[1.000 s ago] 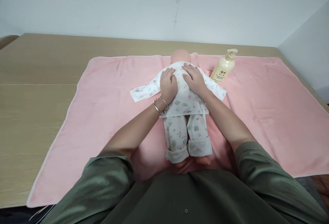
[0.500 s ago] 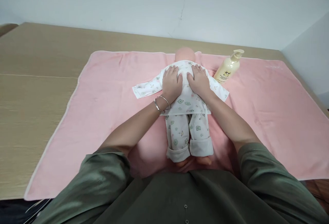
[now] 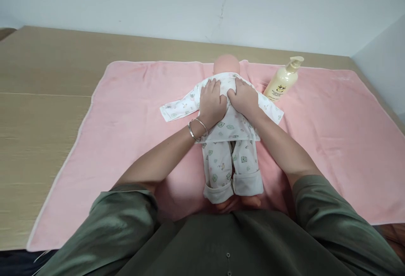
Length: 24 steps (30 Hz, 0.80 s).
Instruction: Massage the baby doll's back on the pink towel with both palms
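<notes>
A baby doll (image 3: 232, 149) in a white printed shirt and trousers lies on a pink towel (image 3: 126, 132), its bald head (image 3: 226, 63) toward the wall and its feet toward me. My left hand (image 3: 211, 104), with two bracelets at the wrist, rests flat on the left side of the doll's upper torso. My right hand (image 3: 244, 99) rests flat on the right side, thumb toward the middle. Both hands have fingers stretched out and lie close together, holding nothing.
A cream pump bottle (image 3: 282, 82) stands on the towel just right of the doll's shoulder. The towel covers a wooden table (image 3: 41, 111) set against a white wall. The table's right edge nears a corner. My green sleeves fill the bottom of the view.
My hands have drawn slightly closer together on the doll's upper torso. The view has shifted a little; the doll and bottle have stayed in place.
</notes>
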Available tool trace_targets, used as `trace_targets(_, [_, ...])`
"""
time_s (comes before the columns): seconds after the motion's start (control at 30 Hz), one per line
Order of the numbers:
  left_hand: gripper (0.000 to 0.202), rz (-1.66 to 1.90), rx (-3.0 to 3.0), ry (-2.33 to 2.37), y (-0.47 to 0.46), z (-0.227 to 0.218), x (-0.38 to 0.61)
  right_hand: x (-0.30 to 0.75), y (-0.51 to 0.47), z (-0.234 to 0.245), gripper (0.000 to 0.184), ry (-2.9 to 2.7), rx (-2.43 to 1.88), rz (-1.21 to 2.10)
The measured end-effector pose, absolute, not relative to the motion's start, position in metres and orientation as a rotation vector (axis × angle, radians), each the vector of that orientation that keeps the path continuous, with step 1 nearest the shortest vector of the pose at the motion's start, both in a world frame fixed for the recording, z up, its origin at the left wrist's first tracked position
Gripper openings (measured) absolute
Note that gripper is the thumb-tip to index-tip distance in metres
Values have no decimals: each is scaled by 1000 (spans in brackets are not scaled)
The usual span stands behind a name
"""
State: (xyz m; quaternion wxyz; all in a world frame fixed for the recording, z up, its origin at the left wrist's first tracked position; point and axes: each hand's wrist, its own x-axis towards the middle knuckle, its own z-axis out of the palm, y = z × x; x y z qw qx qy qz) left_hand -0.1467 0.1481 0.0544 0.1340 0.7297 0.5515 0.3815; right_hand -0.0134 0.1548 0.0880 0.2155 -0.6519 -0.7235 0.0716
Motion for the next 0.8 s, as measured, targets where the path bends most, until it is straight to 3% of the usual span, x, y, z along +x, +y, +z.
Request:
trace_targets(0.33, [46,995,2038,1564,171,62,-163,-17,144,86,57,-2084,-1730,76])
trace_targets(0.67, [50,979,2193,1563,138,71,-145,4,166,87,59,-2108,-1665,359])
trace_targets(0.8, [51,957,2217,1541,132,72,-143,1,161,89,57,-2131,-1703,272])
